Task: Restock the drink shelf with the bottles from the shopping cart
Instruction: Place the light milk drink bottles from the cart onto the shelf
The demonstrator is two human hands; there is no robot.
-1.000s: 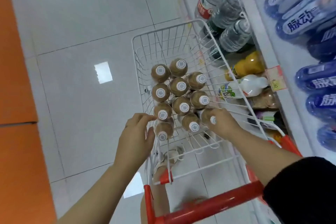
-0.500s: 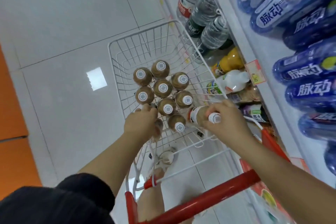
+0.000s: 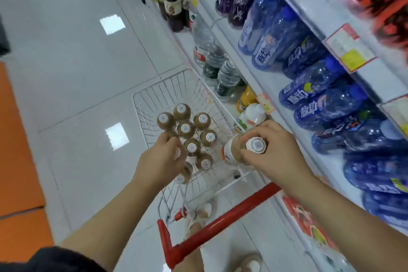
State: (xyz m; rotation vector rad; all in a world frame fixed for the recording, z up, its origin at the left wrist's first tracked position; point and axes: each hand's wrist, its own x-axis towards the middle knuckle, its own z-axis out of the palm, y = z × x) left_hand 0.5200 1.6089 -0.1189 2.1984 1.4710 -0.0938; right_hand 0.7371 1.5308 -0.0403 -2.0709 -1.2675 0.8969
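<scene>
Found R hand (image 3: pixel 273 152) gripping bottle (image 3: pixel 231 152) by neck, fingers clenched round it, held above cart (image 3: pixel 163 83) right rim, near shelf (image 3: pixel 247 70). Found L hand (image 3: pixel 161 161) down among other bottles (image 3: pixel 185 129) in cart, fingers curled; grip on any one not discernible. Noted most upright, one tilted.

both forearms are extended forward and down and are seen bare from the wrists back. a black sleeve (image 3: pixel 50 258) is bunched near the left elbow. the left hand (image 3: pixel 162 159) is held palm down, and its fingers are curled over the top of 1 capped bottle (image 3: pixel 178 153), so the grip is mostly hidden. the right hand (image 3: pixel 276 152) is turned inward, and its thumb and fingers are wrapped round the neck of 1 tilted bottle (image 3: pixel 231 152).
</scene>
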